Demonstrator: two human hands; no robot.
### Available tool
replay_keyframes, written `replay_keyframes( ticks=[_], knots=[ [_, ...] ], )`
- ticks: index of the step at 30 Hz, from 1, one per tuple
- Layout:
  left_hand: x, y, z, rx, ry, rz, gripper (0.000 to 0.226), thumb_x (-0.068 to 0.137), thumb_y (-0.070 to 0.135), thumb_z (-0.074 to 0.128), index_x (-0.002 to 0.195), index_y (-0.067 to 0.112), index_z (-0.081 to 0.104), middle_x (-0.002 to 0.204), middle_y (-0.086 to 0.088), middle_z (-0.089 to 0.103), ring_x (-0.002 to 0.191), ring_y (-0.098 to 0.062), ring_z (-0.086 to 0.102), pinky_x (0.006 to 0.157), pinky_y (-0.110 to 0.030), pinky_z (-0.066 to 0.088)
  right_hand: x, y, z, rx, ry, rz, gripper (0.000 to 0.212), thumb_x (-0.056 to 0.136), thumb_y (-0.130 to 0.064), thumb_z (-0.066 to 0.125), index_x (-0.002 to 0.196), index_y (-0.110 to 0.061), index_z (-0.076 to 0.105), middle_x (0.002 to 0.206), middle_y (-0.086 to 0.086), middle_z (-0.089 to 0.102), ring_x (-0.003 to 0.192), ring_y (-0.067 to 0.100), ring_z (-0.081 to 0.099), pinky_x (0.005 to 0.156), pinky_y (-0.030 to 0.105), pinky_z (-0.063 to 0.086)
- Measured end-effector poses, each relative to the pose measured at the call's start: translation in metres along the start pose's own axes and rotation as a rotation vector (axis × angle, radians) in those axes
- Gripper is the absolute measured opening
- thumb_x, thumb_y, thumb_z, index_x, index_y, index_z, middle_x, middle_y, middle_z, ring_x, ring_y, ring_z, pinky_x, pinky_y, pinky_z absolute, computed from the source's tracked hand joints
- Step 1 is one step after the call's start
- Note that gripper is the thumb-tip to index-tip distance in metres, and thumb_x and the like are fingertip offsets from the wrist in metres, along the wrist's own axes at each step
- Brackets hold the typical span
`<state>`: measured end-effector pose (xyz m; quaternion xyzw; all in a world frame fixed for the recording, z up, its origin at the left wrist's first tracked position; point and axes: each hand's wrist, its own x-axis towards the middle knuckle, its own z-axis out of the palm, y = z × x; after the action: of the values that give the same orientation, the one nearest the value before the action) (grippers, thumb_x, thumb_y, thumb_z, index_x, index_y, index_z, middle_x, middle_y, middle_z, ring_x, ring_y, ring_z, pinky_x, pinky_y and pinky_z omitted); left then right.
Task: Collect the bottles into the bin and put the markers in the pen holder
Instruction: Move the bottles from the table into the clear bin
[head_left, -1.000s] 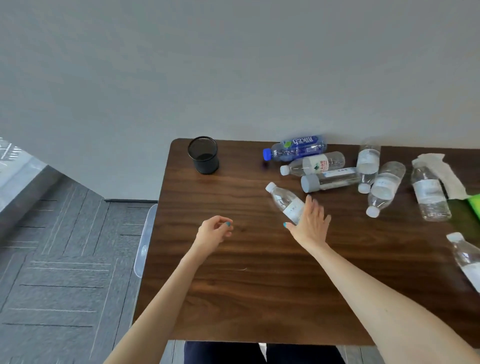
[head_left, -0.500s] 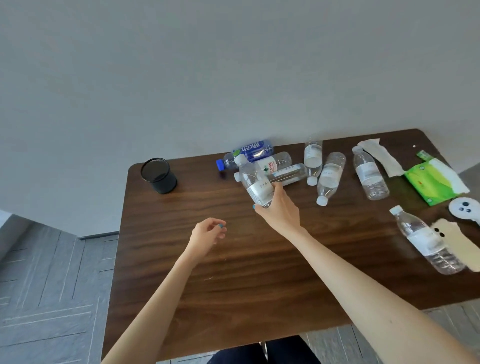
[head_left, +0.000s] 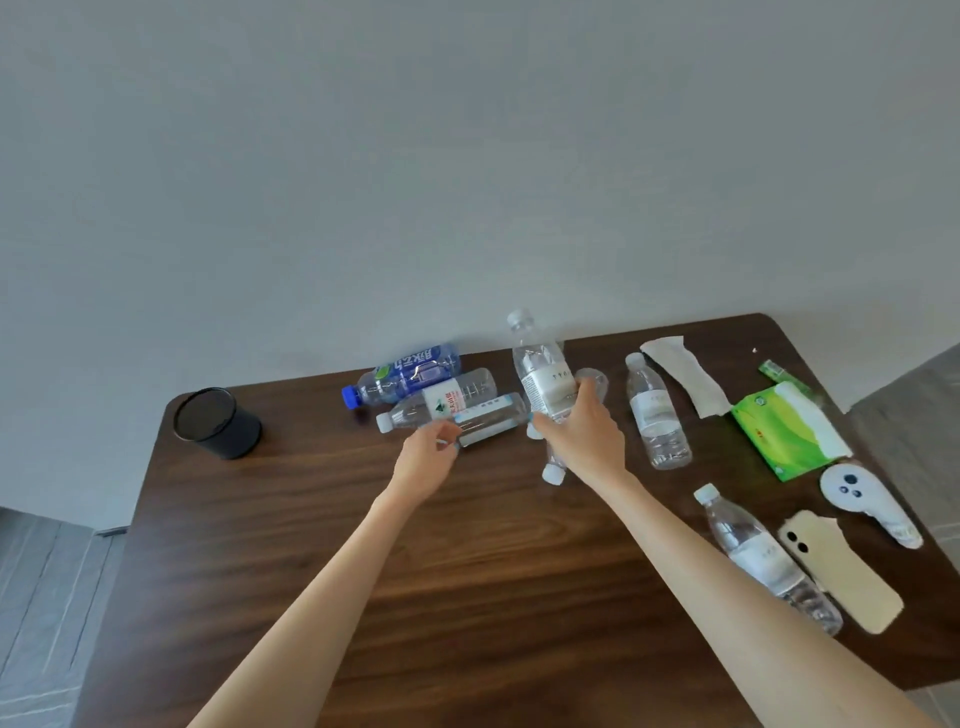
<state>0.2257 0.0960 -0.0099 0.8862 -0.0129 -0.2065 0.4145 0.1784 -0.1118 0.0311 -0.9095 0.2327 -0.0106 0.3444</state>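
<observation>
My right hand (head_left: 582, 441) grips a clear water bottle (head_left: 540, 371) and holds it upright above the table, cap up. My left hand (head_left: 428, 457) reaches to the cap end of a lying clear bottle with a blue-and-white label (head_left: 491, 415), fingers curled at it; whether it grips is unclear. Behind lie a blue-label bottle (head_left: 410, 374) and a red-and-green-label bottle (head_left: 441, 400). More clear bottles lie at the right (head_left: 654, 415) and front right (head_left: 758, 556); another (head_left: 551, 470) is partly hidden under my right hand. The black mesh pen holder (head_left: 218, 423) stands at the far left. No markers or bin are in view.
On the dark wooden table (head_left: 363, 571) at the right lie a green tissue pack (head_left: 779, 431), a white wrapper (head_left: 685, 376), a white controller (head_left: 867, 504) and a cream phone (head_left: 841, 571). A grey wall stands behind the table; grey floor shows at the left.
My right hand lifted the clear bottle off the table and stood it upright. My left hand moved forward to the lying bottles. The view swung right.
</observation>
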Motion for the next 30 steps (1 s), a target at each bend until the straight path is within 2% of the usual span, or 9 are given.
replay_keyframes(
  ticks=[2, 4, 10, 12, 16, 18, 22, 26, 30],
  knots=[
    [0.022, 0.014, 0.021, 0.148, 0.035, 0.029, 0.039, 0.087, 0.008, 0.056, 0.125, 0.018, 0.055, 0.130, -0.004, 0.056, 0.118, -0.021, 0.052, 0.096, -0.039, 0.047, 0.016, 0.018, -0.008, 0.019, -0.007, -0.008, 0.065, 0.080, -0.041, 0.068, 0.131, -0.019, 0.032, 0.116, -0.001, 0.059, 0.097, 0.022, 0.065, 0.076, 0.041, 0.054],
    [0.039, 0.025, 0.041, 0.343, 0.050, 0.065, 0.051, 0.083, 0.007, 0.055, 0.132, 0.019, 0.048, 0.138, -0.005, 0.045, 0.129, -0.026, 0.040, 0.102, -0.044, 0.040, 0.029, 0.036, -0.015, 0.024, -0.036, -0.002, 0.068, 0.080, -0.044, 0.067, 0.132, -0.020, 0.032, 0.120, 0.000, 0.059, 0.098, 0.021, 0.065, 0.077, 0.042, 0.056],
    [0.077, 0.029, 0.073, 0.801, -0.009, 0.082, 0.078, 0.075, 0.023, 0.068, 0.142, 0.022, 0.028, 0.142, -0.010, 0.030, 0.132, -0.032, 0.030, 0.104, -0.044, 0.035, 0.060, 0.073, -0.028, 0.052, -0.092, 0.026, 0.068, 0.081, -0.047, 0.067, 0.132, -0.019, 0.032, 0.119, -0.001, 0.058, 0.097, 0.014, 0.064, 0.064, 0.021, 0.046],
    [0.083, 0.023, 0.078, 0.889, -0.030, 0.059, 0.080, 0.075, 0.024, 0.069, 0.143, 0.023, 0.026, 0.142, -0.010, 0.030, 0.131, -0.032, 0.032, 0.103, -0.042, 0.036, 0.067, 0.079, -0.031, 0.064, -0.103, 0.033, 0.067, 0.081, -0.046, 0.067, 0.132, -0.019, 0.032, 0.119, -0.002, 0.058, 0.096, 0.013, 0.064, 0.064, 0.021, 0.047],
    [0.084, 0.011, 0.090, 0.992, -0.038, 0.020, 0.068, 0.078, 0.025, 0.066, 0.137, 0.021, 0.033, 0.137, -0.011, 0.037, 0.128, -0.032, 0.038, 0.102, -0.043, 0.038, 0.076, 0.087, -0.031, 0.083, -0.146, 0.034, 0.061, 0.080, -0.044, 0.067, 0.125, -0.021, 0.033, 0.114, -0.004, 0.060, 0.091, 0.013, 0.065, 0.056, 0.018, 0.040],
    [0.082, 0.007, 0.093, 1.001, -0.032, 0.014, 0.064, 0.080, 0.028, 0.064, 0.137, 0.021, 0.036, 0.135, -0.011, 0.040, 0.127, -0.032, 0.041, 0.101, -0.043, 0.039, 0.077, 0.089, -0.028, 0.088, -0.157, 0.028, 0.062, 0.080, -0.046, 0.067, 0.127, -0.022, 0.033, 0.115, -0.004, 0.060, 0.092, 0.013, 0.065, 0.059, 0.019, 0.044],
    [0.076, 0.015, 0.083, 0.857, 0.073, 0.019, 0.061, 0.078, 0.032, 0.065, 0.132, 0.023, 0.040, 0.122, -0.011, 0.044, 0.106, -0.032, 0.052, 0.090, -0.042, 0.045, 0.078, 0.081, -0.022, 0.114, -0.170, 0.009, 0.066, 0.079, -0.047, 0.068, 0.129, -0.023, 0.032, 0.118, -0.003, 0.059, 0.095, 0.012, 0.065, 0.071, 0.029, 0.057],
    [0.068, 0.034, 0.051, 0.649, 0.223, 0.021, 0.060, 0.074, 0.033, 0.070, 0.127, 0.020, 0.045, 0.114, -0.011, 0.043, 0.093, -0.036, 0.058, 0.072, -0.042, 0.047, 0.074, 0.059, -0.016, 0.139, -0.181, -0.008, 0.068, 0.080, -0.045, 0.068, 0.133, -0.022, 0.031, 0.121, -0.003, 0.058, 0.097, 0.016, 0.066, 0.074, 0.031, 0.055],
    [0.052, 0.045, 0.011, 0.481, 0.354, -0.064, 0.059, 0.074, 0.036, 0.068, 0.128, 0.028, 0.044, 0.115, -0.007, 0.043, 0.093, -0.037, 0.057, 0.078, -0.044, 0.046, 0.064, 0.032, -0.005, 0.152, -0.211, -0.037, 0.061, 0.081, -0.044, 0.069, 0.126, -0.018, 0.036, 0.116, -0.003, 0.061, 0.094, 0.015, 0.066, 0.061, 0.023, 0.046]
  ],
)
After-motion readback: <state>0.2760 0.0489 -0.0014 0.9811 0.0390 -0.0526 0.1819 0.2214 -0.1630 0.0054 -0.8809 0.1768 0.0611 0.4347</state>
